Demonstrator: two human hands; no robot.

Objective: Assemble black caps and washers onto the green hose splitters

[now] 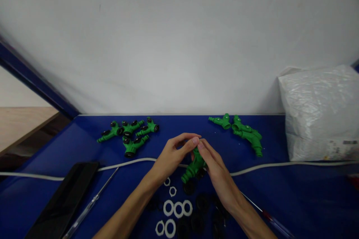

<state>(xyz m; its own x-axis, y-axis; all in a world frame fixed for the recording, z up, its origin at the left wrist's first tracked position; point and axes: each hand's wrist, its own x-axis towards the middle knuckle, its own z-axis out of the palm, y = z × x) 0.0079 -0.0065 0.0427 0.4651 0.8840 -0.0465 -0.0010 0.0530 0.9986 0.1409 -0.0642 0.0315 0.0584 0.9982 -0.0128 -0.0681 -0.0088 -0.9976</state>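
Between my two hands is a green Y-shaped hose connector (195, 167), tilted, one ribbed end pointing down and left. My left hand (179, 149) has thumb and fingers pinched together at its upper end. From the other side, my right hand (212, 158) is closed around it, fingertips meeting those of the left. What lies under the fingertips is hidden. Just below, white rings (178, 209) and black round parts (197, 222) lie on the blue table (134, 201); my forearms cover some of them.
Several green connectors with black fittings (131, 145) lie at the back left, plain green ones (246, 132) at the back right. A white cable (260, 167) crosses the table. Screwdrivers lie left (92, 201) and right (269, 216). A dark flat slab (67, 198) and a plastic-wrapped package (319, 115) flank the area.
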